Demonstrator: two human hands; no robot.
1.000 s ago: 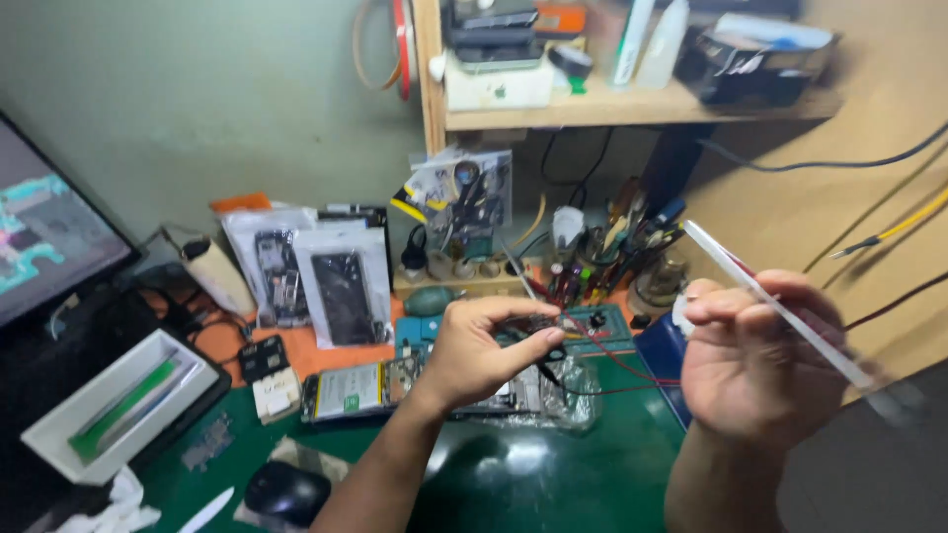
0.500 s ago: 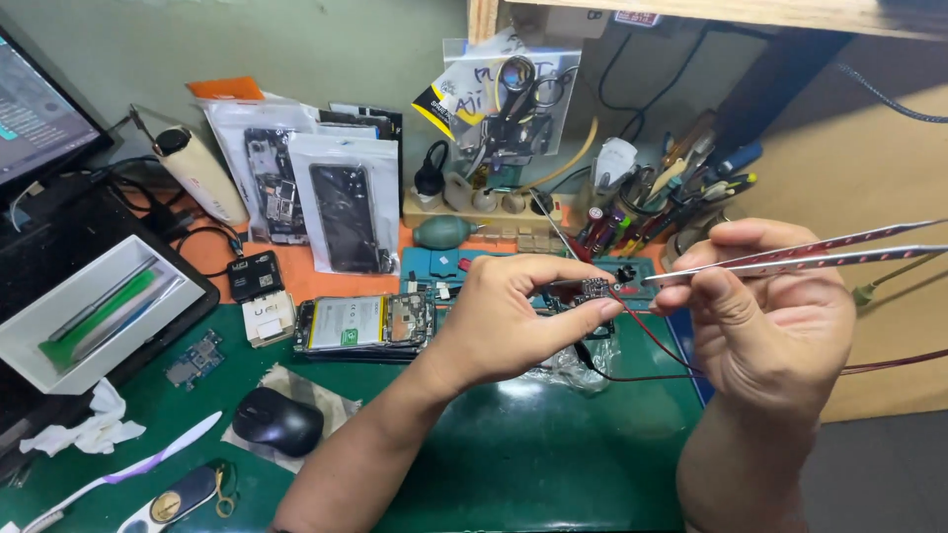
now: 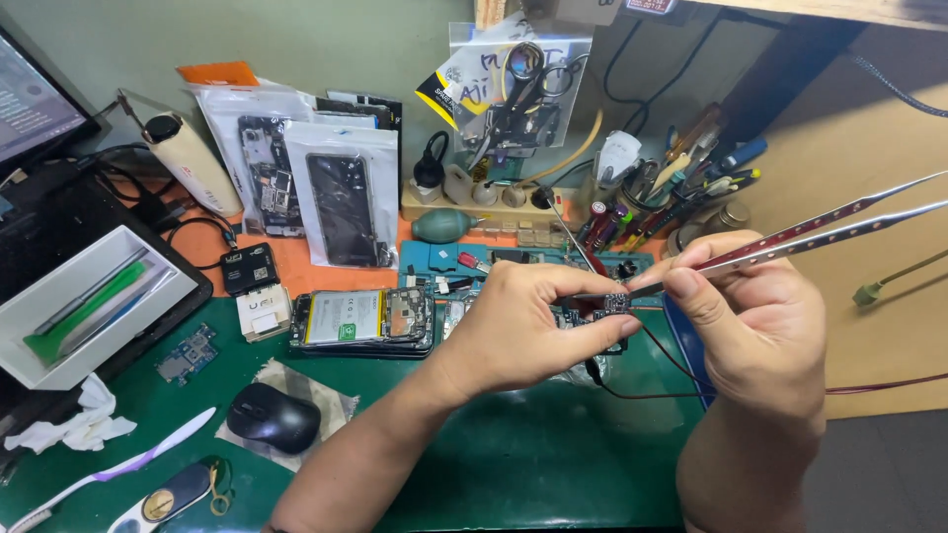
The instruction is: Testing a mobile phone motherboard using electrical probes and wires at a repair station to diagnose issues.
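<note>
Your left hand [image 3: 518, 326] is closed in a pinch around a small circuit board [image 3: 614, 304], thumb under and fingers over, holding it in the air just right of the frame's centre, above the green bench [image 3: 513, 464]. Your right hand [image 3: 750, 316] is curled shut on a pair of long tweezers [image 3: 790, 237], whose handles run off to the upper right while the tips meet the board.

The board is small and held only at its edge. Press too hard with the tweezers and it could twist out of your fingers and drop among the parts below. A slip of the tips could scrape or knock off a tiny component. The red wire [image 3: 671, 385] looping under your hands may snag your wrist and tug at whatever it is joined to. The opened phone [image 3: 360, 321], left of centre, lies close enough that a falling board could strike it.
</note>
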